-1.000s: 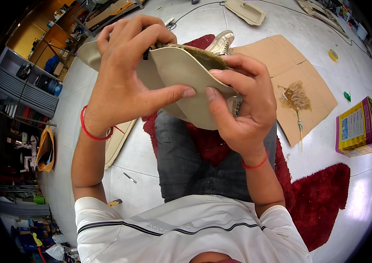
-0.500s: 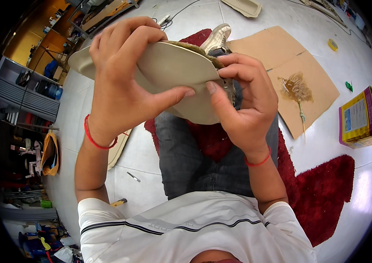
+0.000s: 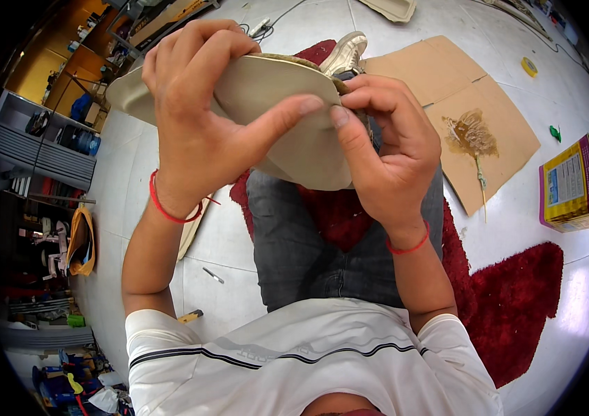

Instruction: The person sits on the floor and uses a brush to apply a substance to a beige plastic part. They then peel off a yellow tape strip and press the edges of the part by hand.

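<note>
A beige, smooth-faced panel [image 3: 284, 97] with a rough brown backing along its far edge is held up over my lap, tilted. My left hand [image 3: 201, 114] is wrapped over its far edge with the fingers behind it, the thumb stretched across the face. At the right end, my right hand [image 3: 391, 145] pinches the panel's edge between thumb and fingers. The covering is creased near that thumb. My right fingertips are partly hidden behind the edge.
On the right lie a cardboard sheet [image 3: 416, 76] with a brown sticky smear [image 3: 473, 132], a yellow-and-purple tin [image 3: 572, 184], a tape roll [image 3: 529, 67] and a dark red rug [image 3: 509, 312]. A slim pen-like tool [image 3: 213, 275] lies left of my legs. Cluttered shelves [image 3: 38, 149] stand far left.
Both hands and the panel have risen slightly. My left thumb has slid up and right across the face, nearer the far edge. My right thumb has shifted up toward the same edge.
</note>
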Available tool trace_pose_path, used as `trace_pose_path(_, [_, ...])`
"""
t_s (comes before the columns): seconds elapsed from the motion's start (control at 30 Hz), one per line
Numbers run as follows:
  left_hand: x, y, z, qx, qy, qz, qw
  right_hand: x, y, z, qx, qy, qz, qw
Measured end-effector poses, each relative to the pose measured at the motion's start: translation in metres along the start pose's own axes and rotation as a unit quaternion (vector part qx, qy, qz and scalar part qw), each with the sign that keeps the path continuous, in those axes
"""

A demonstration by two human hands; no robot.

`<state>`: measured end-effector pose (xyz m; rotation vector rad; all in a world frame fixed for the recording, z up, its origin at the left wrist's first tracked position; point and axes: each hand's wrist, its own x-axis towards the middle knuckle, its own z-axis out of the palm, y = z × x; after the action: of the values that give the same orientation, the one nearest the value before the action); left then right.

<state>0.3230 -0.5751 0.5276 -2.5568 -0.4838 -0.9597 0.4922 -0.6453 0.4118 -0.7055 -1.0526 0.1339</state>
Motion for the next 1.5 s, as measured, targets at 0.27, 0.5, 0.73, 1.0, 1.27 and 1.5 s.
trace_pose_path(0.27, [-0.003, 0.0, 0.001, -0.032, -0.021, -0.01, 0.999, -0.006, 0.013, 0.008, 0.004, 0.015, -0.014, 1.0])
trace_pose_path(0.5, [-0.007, 0.006, 0.012, -0.031, 0.028, -0.024, 0.999, -0.008, 0.015, 0.01, 0.004, -0.008, -0.022, 1.0])
trace_pose_path(0.73, [-0.008, 0.009, 0.024, -0.017, 0.047, -0.011, 0.999, -0.013, 0.021, -0.001, 0.026, -0.039, -0.013, 0.999])
trace_pose_path(1.0, [-0.011, 0.0, 0.006, -0.055, -0.033, -0.009, 0.998, -0.018, 0.03, 0.002, 0.046, -0.027, -0.008, 0.999])
trace_pose_path(1.27, [-0.023, -0.001, -0.004, -0.02, 0.006, -0.022, 1.0, -0.018, 0.016, 0.027, 0.054, -0.007, -0.024, 0.998])
trace_pose_path(1.5, [0.003, -0.036, -0.071, -0.023, -0.127, 0.036, 0.991, -0.007, 0.005, 0.013, 0.118, -0.045, 0.057, 0.99])
